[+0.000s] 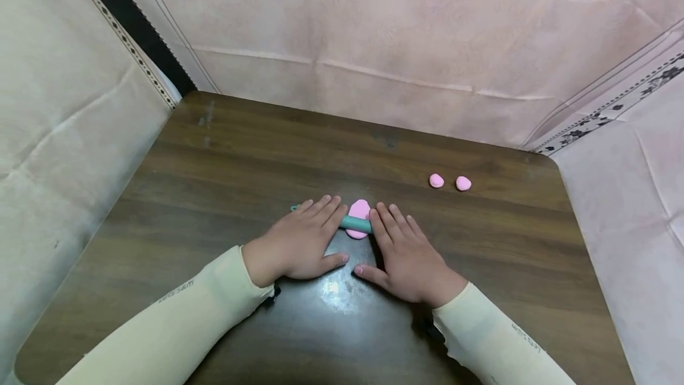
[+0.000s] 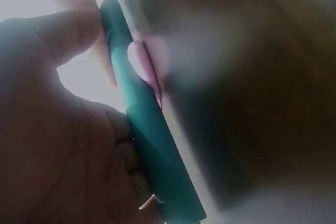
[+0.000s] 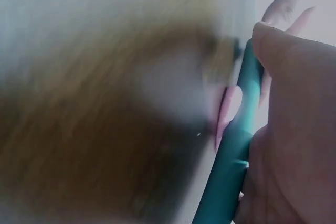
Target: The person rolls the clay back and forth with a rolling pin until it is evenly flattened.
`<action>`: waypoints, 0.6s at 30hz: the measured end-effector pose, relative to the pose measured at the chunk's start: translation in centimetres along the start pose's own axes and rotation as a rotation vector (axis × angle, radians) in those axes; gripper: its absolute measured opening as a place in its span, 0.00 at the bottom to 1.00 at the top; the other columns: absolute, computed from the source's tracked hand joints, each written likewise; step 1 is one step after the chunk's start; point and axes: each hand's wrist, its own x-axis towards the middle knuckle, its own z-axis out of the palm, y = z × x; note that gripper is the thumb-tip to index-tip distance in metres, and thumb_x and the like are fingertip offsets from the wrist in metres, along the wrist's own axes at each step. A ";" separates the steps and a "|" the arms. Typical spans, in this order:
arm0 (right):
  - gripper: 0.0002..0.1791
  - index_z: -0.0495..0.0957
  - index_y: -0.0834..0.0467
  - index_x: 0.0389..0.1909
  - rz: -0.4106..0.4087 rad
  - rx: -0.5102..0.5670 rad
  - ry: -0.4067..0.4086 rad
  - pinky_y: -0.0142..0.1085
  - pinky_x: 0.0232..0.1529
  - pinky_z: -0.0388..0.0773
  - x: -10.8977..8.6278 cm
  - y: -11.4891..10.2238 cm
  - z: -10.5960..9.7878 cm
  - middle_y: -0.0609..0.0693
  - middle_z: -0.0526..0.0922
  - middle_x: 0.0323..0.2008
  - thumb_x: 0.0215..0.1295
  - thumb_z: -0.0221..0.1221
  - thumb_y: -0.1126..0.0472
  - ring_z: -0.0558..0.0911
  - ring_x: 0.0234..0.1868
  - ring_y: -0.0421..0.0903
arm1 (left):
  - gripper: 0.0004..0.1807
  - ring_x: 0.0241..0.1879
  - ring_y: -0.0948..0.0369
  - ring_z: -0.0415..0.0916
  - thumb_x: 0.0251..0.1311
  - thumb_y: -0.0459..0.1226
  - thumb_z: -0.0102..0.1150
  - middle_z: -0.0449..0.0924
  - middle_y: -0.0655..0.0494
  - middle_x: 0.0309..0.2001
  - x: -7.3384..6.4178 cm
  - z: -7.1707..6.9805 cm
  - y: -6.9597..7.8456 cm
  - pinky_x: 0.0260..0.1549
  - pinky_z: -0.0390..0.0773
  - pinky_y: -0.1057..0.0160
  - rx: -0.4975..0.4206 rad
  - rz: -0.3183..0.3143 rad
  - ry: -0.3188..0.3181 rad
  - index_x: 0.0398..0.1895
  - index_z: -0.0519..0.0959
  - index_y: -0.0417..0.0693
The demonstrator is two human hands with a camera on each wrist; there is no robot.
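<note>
A teal rolling pin [image 1: 356, 224] lies across a flattened oval of pink clay [image 1: 359, 208] near the middle of the table. On the pin's left part rests my left hand [image 1: 301, 241], palm down with straight fingers. My right hand [image 1: 406, 256] lies likewise over the right part, its thumb pointing inward. Both wrist views show the pin [image 2: 157, 150] passing under the palm and fingers, with the clay's edge [image 3: 229, 103] beside it. From above, the hands hide most of the pin, leaving its middle and a bit of the left end visible.
Two small pink clay lumps [image 1: 436, 180] sit side by side at the back right of the brown wooden table [image 1: 256, 135]. Pale cloth [image 1: 374, 40] hangs behind the table and along both sides.
</note>
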 end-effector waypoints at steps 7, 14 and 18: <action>0.63 0.47 0.59 0.93 -0.017 -0.009 0.062 0.67 0.89 0.52 -1.3 -0.8 -0.5 0.61 0.44 0.93 0.77 0.52 0.19 0.47 0.94 0.63 | 0.55 0.94 0.49 0.40 0.81 0.70 0.50 0.42 0.48 0.95 -1.4 -0.1 0.2 0.91 0.48 0.41 -0.023 0.025 0.032 0.95 0.45 0.49; 0.62 0.47 0.59 0.93 -0.046 0.044 0.058 0.70 0.88 0.52 -3.1 -1.7 -0.1 0.61 0.42 0.93 0.78 0.50 0.18 0.46 0.93 0.65 | 0.54 0.94 0.51 0.43 0.80 0.69 0.53 0.45 0.49 0.94 -3.3 0.0 0.7 0.90 0.51 0.41 -0.068 0.034 0.037 0.95 0.49 0.50; 0.61 0.49 0.59 0.93 -0.062 0.100 0.039 0.72 0.86 0.54 -4.4 -2.5 0.9 0.60 0.44 0.93 0.79 0.50 0.19 0.48 0.93 0.65 | 0.52 0.93 0.50 0.47 0.80 0.66 0.56 0.50 0.49 0.93 -4.7 0.8 1.3 0.89 0.56 0.41 -0.098 0.034 0.036 0.94 0.53 0.49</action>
